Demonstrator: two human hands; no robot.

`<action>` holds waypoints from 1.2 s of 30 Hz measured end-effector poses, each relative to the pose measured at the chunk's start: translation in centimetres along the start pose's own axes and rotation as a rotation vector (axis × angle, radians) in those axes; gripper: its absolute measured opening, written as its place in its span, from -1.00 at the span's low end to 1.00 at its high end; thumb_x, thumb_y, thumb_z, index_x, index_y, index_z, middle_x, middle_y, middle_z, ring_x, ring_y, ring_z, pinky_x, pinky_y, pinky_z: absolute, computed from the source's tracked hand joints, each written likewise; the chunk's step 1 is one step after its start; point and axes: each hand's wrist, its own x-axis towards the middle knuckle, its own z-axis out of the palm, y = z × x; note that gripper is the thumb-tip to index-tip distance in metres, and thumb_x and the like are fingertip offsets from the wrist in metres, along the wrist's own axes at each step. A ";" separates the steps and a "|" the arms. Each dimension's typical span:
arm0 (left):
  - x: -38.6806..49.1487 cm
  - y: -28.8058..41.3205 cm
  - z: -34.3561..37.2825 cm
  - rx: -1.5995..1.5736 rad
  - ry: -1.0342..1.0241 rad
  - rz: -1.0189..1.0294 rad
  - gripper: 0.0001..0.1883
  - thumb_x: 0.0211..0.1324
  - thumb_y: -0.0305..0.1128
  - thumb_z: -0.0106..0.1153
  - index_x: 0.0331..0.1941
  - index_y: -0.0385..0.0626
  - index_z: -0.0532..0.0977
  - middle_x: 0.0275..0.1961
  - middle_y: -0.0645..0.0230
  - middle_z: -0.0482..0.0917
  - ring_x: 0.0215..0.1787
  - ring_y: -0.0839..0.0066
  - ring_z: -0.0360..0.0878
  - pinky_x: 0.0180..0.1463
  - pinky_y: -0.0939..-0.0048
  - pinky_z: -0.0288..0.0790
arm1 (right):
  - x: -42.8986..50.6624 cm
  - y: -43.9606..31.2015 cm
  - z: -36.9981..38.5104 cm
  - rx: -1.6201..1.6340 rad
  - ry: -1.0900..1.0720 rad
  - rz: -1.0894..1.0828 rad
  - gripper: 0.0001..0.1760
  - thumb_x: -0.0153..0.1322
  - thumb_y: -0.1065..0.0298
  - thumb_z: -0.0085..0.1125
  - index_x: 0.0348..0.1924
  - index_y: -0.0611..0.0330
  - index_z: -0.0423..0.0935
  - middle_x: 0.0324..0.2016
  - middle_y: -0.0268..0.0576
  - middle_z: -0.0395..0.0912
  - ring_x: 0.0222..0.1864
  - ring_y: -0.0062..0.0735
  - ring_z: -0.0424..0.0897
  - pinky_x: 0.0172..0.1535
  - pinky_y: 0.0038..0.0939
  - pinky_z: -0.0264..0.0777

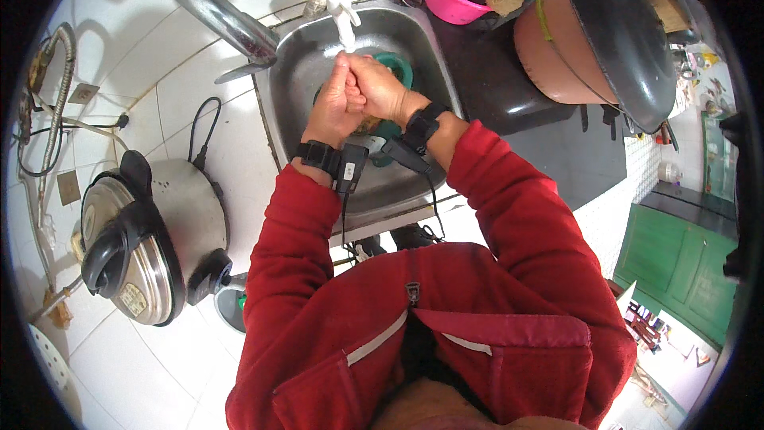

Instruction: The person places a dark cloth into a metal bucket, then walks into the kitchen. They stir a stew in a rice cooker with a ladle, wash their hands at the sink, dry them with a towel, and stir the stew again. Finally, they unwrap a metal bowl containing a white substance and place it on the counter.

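Observation:
My left hand (335, 106) and my right hand (382, 88) are pressed together over a stainless steel sink (286, 80), right below the spout of a white plastic tap (344, 18). Their fingers are curled against each other, and whatever may lie between the palms is hidden. Beneath them in the basin, a green plastic container (399, 65) shows in part, its contents mostly covered by my hands. Each wrist wears a black strap with a small cabled device.
A grey metal faucet (221, 12) leans over the sink's left side. An electric pressure cooker (185, 209) stands at left on white tiles. On the dark counter to the right are a pink tub (452, 3) and a large pot (552, 54) with a black lid (627, 36).

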 end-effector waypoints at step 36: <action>-6.1 1.4 2.8 0.319 0.335 0.051 -0.32 0.33 -0.24 0.06 0.41 -0.38 0.14 0.42 -0.03 0.29 0.44 0.26 0.27 0.40 0.28 0.21 | -5.1 -8.2 11.8 -2.388 0.453 -0.759 -0.81 0.28 0.30 0.09 -0.42 0.12 0.67 -0.42 -0.07 0.71 -0.36 -0.10 0.72 -0.11 0.03 0.41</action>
